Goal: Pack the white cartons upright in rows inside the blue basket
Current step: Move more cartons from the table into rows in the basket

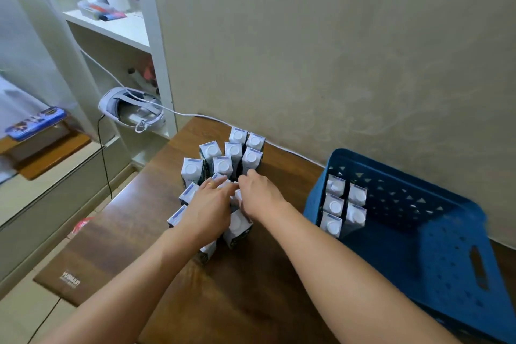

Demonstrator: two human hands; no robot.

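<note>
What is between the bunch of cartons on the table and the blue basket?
Mostly bare brown table. The person's right hand and forearm reach across that stretch toward the cartons on the table, short of the blue basket. The head view shows it.

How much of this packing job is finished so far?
Early on. Five white cartons stand upright in two rows at the far left corner of the blue basket. Both the left hand and right hand are reaching into the cluster on the table. Over a dozen remain there.
</note>
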